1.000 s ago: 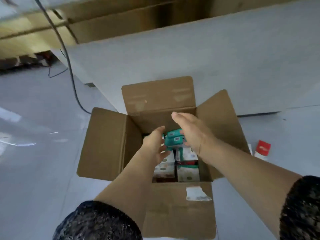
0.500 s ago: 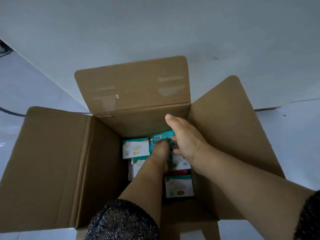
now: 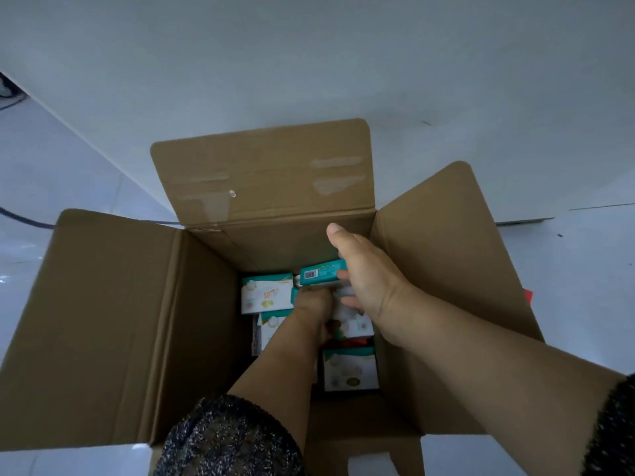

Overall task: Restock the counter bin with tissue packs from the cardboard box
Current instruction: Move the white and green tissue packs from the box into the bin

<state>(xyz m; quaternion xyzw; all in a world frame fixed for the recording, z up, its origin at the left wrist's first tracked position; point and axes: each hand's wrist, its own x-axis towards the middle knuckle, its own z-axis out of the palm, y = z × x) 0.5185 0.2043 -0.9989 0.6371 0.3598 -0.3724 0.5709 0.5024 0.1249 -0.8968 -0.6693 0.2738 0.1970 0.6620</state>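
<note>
One teal tissue pack (image 3: 321, 272) with a barcode, pinched by the right hand (image 3: 371, 280) inside the cardboard box (image 3: 113, 321) — left hand (image 3: 311, 305) fingers hidden.

teal tissue pack (image 3: 321, 272) raised, cardboard box (image 3: 113, 321) open

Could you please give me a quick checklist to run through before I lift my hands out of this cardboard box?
1. Right hand grips the teal, barcode-printed tissue pack: ok.
2. Left hand holds a pack: cannot tell, its fingers are hidden.
3. Brown cardboard box flaps folded outward, way up clear: ok.
4. Counter bin in sight: not ok.
5. White-and-teal packs remain below for later trips: ok.
</note>
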